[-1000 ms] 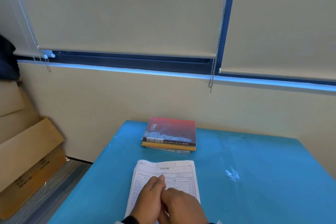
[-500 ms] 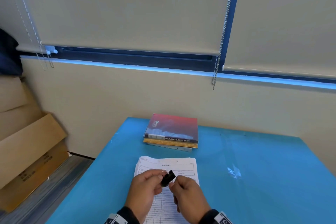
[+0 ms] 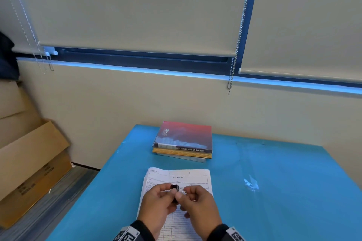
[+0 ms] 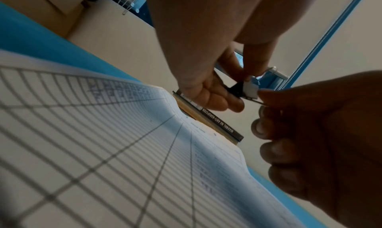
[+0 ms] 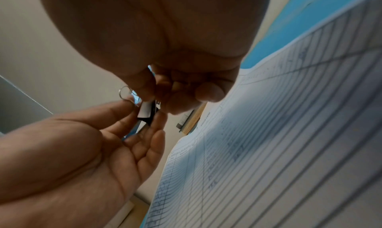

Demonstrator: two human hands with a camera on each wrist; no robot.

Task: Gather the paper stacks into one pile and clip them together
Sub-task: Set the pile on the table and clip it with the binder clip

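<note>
A stack of white printed forms (image 3: 188, 177) lies on the blue table (image 3: 274, 191) in front of me. Both hands hover just above it and share a small black binder clip (image 3: 174, 187). My left hand (image 3: 169, 191) pinches the clip's black body (image 4: 237, 88) between thumb and fingertips. My right hand (image 3: 183, 195) pinches the clip's silver wire handles (image 5: 124, 92), its other fingers curled. The right wrist view shows the clip (image 5: 147, 112) between both hands, over the forms (image 5: 289, 133). Whether the clip's mouth is spread I cannot tell.
A short stack of books (image 3: 184, 139) with a red cover on top lies at the table's far edge, by the wall. Cardboard boxes (image 3: 29, 162) stand on the floor to the left. Blind chains (image 3: 235, 55) hang from the window above.
The hands were pressed together low on the forms; they have risen slightly and parted, and the clip now shows between them with the right fingers on its wire handles.
</note>
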